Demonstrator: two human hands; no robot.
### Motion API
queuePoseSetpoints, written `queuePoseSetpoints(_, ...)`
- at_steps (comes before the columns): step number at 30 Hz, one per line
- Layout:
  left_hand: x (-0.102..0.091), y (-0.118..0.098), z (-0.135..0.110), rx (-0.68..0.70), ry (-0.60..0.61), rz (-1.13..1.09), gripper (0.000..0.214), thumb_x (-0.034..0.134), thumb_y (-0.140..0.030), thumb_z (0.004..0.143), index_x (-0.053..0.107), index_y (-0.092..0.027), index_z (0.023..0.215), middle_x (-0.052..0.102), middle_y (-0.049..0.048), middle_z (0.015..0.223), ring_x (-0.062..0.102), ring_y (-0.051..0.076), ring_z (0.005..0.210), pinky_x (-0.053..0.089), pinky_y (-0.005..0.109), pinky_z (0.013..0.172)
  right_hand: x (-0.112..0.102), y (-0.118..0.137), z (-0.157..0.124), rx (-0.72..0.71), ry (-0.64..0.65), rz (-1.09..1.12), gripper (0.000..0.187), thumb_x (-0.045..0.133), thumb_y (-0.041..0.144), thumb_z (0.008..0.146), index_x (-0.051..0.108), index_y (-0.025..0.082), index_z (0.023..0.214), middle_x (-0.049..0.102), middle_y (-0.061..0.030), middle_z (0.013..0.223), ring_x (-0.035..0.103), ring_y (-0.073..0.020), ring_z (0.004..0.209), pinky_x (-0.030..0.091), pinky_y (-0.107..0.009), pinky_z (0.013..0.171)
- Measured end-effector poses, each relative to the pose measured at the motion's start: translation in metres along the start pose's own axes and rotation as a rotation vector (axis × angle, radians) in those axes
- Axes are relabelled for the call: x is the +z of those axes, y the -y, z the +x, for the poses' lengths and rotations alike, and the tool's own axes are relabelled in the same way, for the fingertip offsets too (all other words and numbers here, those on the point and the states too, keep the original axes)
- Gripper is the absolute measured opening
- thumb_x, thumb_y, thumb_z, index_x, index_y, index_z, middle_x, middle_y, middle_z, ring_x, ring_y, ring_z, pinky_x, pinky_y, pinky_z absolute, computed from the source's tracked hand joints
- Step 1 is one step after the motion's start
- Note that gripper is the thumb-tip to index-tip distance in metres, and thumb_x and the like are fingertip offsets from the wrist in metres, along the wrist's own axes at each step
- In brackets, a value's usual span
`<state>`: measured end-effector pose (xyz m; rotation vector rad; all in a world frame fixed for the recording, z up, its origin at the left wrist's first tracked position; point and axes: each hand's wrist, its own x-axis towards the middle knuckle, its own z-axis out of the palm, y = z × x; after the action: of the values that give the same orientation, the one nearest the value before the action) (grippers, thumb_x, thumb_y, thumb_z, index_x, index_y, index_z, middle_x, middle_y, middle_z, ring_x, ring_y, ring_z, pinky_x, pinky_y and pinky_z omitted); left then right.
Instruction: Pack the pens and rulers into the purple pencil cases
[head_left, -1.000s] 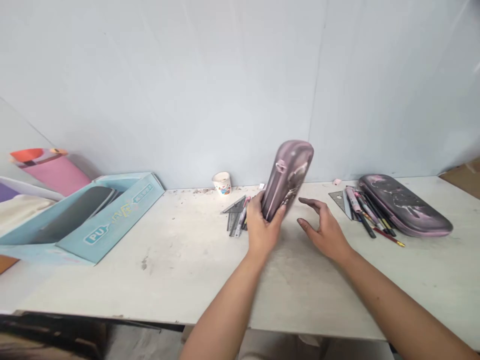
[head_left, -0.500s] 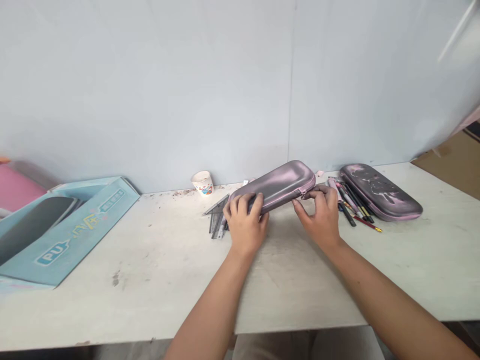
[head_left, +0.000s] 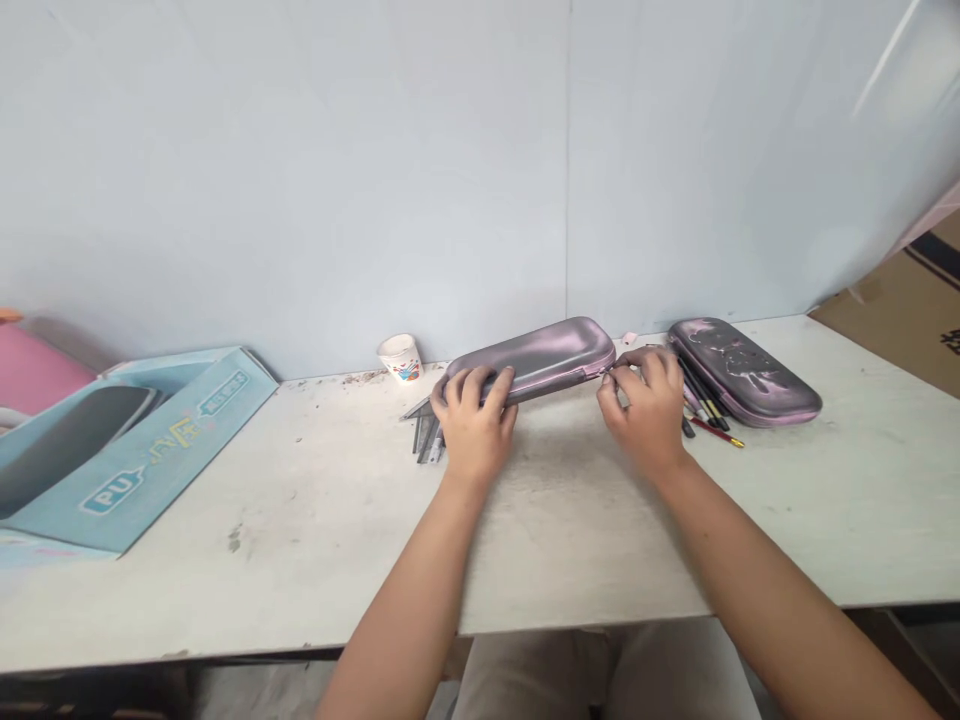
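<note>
A pencil case [head_left: 529, 358] is held across the back of the surface [head_left: 225, 590], its long axis running left to right and rising slightly toward the right end. Whether it rests on the surface cannot be told, as the hands hide its lower edge. The case is clasped from above by the left grip [head_left: 474, 415], with the fingers curled over the near left part. At the right end, a small zip pull [head_left: 604, 370] is pinched by the right grip [head_left: 645, 410], so the right hand is the nearer one to the zip. The zip line is followed along the case's near edge, though most of it is hidden from this view.

Just behind the left hand, a set of rulers [head_left: 426, 430] is partly covered. A paper cup [head_left: 400, 358] is placed against the wall [head_left: 300, 180]. To the right, loose pens [head_left: 701, 405] are spread beside a second pencil case [head_left: 742, 372], which is laid flat. A pale blue cardboard box [head_left: 135, 450] is seen at the far left.
</note>
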<state>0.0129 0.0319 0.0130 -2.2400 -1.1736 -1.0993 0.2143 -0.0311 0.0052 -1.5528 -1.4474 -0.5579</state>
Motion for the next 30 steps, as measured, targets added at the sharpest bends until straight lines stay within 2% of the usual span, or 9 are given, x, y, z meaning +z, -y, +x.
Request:
queuePoseSetpoints(6, -0.003, 0.009, 0.0, 0.009, 0.005, -0.046, 0.035, 0.053, -0.029, 0.08, 0.059, -0.03, 0.115, 0.058, 0.0069, 0.11, 0.045, 0.026, 0.11, 0.026, 0.047, 0.1, -0.003, -0.011, 0.004, 0.084, -0.001, 0.178, 0.019, 0.044, 0.027, 0.08, 0.062, 0.022, 0.074, 0.054, -0.0086, 0.094, 0.05, -0.0244, 0.097, 0.037, -0.044, 0.091)
queuePoseSetpoints(10, -0.01, 0.011, -0.002, 0.045, 0.042, -0.124, 0.034, 0.053, -0.029, 0.079, 0.06, -0.03, 0.113, 0.058, 0.0063, 0.11, 0.044, 0.026, 0.112, 0.028, 0.045, 0.1, -0.002, -0.026, 0.008, 0.216, -0.008, 0.35, 0.023, 0.043, 0.031, 0.081, 0.063, 0.019, 0.078, 0.056, -0.0097, 0.095, 0.053, -0.0219, 0.095, 0.04, -0.039, 0.09)
queuePoseSetpoints(13, -0.013, 0.01, -0.003, 0.059, 0.05, -0.234, 0.036, 0.055, -0.028, 0.077, 0.059, -0.029, 0.113, 0.057, 0.006, 0.11, 0.045, 0.024, 0.111, 0.032, 0.042, 0.098, -0.002, -0.036, 0.01, 0.362, 0.082, 0.589, 0.025, 0.045, 0.036, 0.08, 0.064, 0.019, 0.08, 0.059, -0.0075, 0.095, 0.054, -0.0201, 0.095, 0.04, -0.038, 0.09)
queuePoseSetpoints(18, -0.015, 0.008, -0.002, -0.021, 0.08, -0.461, 0.04, 0.06, -0.022, 0.073, 0.058, -0.025, 0.112, 0.054, 0.006, 0.112, 0.048, 0.021, 0.107, 0.037, 0.038, 0.095, 0.005, -0.038, 0.008, 0.684, 0.165, 1.14, 0.024, 0.054, 0.042, 0.073, 0.063, 0.021, 0.08, 0.063, -0.0018, 0.091, 0.058, -0.0162, 0.087, 0.046, -0.035, 0.081)
queuePoseSetpoints(20, -0.016, 0.005, -0.001, -0.043, 0.095, -0.585, 0.038, 0.062, -0.023, 0.072, 0.058, -0.023, 0.11, 0.054, 0.0065, 0.111, 0.049, 0.021, 0.106, 0.039, 0.037, 0.094, 0.01, -0.034, 0.005, 0.754, 0.229, 1.236, 0.022, 0.059, 0.042, 0.07, 0.063, 0.021, 0.077, 0.064, -0.0003, 0.084, 0.058, -0.0154, 0.083, 0.047, -0.035, 0.08)
queuePoseSetpoints(22, -0.016, -0.002, 0.0, -0.066, 0.12, -0.732, 0.037, 0.065, -0.025, 0.071, 0.058, -0.022, 0.107, 0.055, 0.0065, 0.108, 0.051, 0.021, 0.105, 0.04, 0.038, 0.093, 0.015, -0.028, 0.002, 0.793, 0.365, 1.247, 0.02, 0.065, 0.038, 0.065, 0.064, 0.021, 0.075, 0.063, 0.001, 0.074, 0.057, -0.0151, 0.08, 0.047, -0.035, 0.081)
queuePoseSetpoints(24, -0.015, -0.01, -0.001, -0.147, 0.149, -0.93, 0.041, 0.068, -0.028, 0.07, 0.055, -0.022, 0.108, 0.057, 0.0059, 0.107, 0.053, 0.021, 0.103, 0.041, 0.038, 0.092, 0.018, -0.023, -0.001, 0.786, 0.521, 1.234, 0.018, 0.067, 0.036, 0.063, 0.064, 0.02, 0.071, 0.061, 0.0014, 0.069, 0.056, -0.0143, 0.075, 0.047, -0.035, 0.083)
queuePoseSetpoints(26, -0.012, -0.017, -0.002, -0.312, 0.18, -1.187, 0.045, 0.067, -0.031, 0.071, 0.05, -0.023, 0.112, 0.057, 0.0052, 0.11, 0.055, 0.02, 0.102, 0.043, 0.038, 0.09, 0.019, -0.02, -0.003, 0.742, 0.596, 1.238, 0.019, 0.066, 0.038, 0.065, 0.064, 0.019, 0.067, 0.059, 0.0011, 0.067, 0.054, -0.0134, 0.073, 0.045, -0.035, 0.085)
queuePoseSetpoints(30, -0.008, -0.022, -0.004, -0.644, 0.284, -1.574, 0.048, 0.065, -0.032, 0.074, 0.043, -0.024, 0.116, 0.058, 0.0057, 0.116, 0.056, 0.02, 0.105, 0.045, 0.037, 0.09, 0.014, -0.019, -0.002, 0.624, 0.486, 1.159, 0.026, 0.062, 0.043, 0.07, 0.062, 0.018, 0.064, 0.058, 0.0003, 0.07, 0.053, -0.0136, 0.074, 0.043, -0.033, 0.082)
